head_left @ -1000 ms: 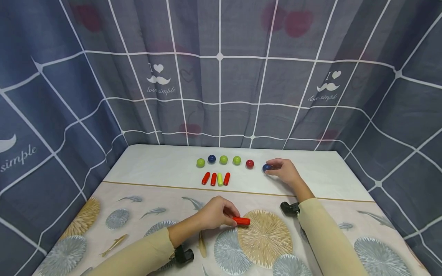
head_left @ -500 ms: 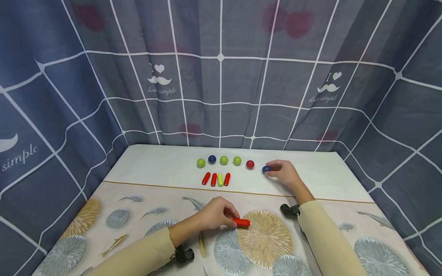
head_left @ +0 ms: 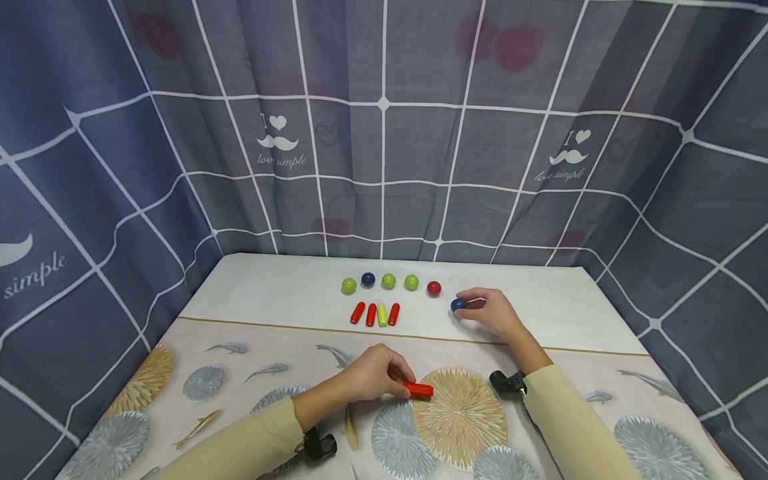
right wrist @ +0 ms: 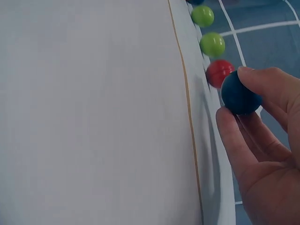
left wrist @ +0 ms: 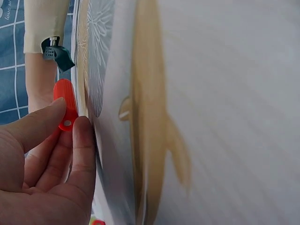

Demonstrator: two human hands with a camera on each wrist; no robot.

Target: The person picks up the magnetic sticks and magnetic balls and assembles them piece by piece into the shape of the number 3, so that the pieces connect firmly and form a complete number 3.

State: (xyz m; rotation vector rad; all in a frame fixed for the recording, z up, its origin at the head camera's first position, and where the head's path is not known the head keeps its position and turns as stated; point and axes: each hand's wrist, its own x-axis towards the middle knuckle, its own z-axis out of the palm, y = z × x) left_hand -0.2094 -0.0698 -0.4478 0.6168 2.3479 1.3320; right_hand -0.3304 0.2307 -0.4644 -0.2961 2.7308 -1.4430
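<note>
My left hand point(head_left: 378, 373) pinches a small red ribbed oblong piece point(head_left: 419, 390) between thumb and fingers, low over the patterned cloth. A pale round spot shows at the near end of the red piece point(left wrist: 65, 104) in the left wrist view. Over the white strip, my right hand point(head_left: 493, 312) holds a dark blue ball point(head_left: 459, 305) by its fingertips. The right wrist view shows the thumb on one side of this blue ball point(right wrist: 240, 93) and fingers on the other. To its left, a red ball point(head_left: 434, 289) is the closest of a row.
The row continues left with green balls point(head_left: 411, 283) and another blue ball point(head_left: 368, 280). In front lie several oblong pieces, red ones point(head_left: 371, 315) and a yellow-green one point(head_left: 382, 315). A checked curtain point(head_left: 384, 167) encloses the table's back and sides.
My right hand has moved slightly left and toward me with the blue ball. The left hand stays nearly still with the red piece.
</note>
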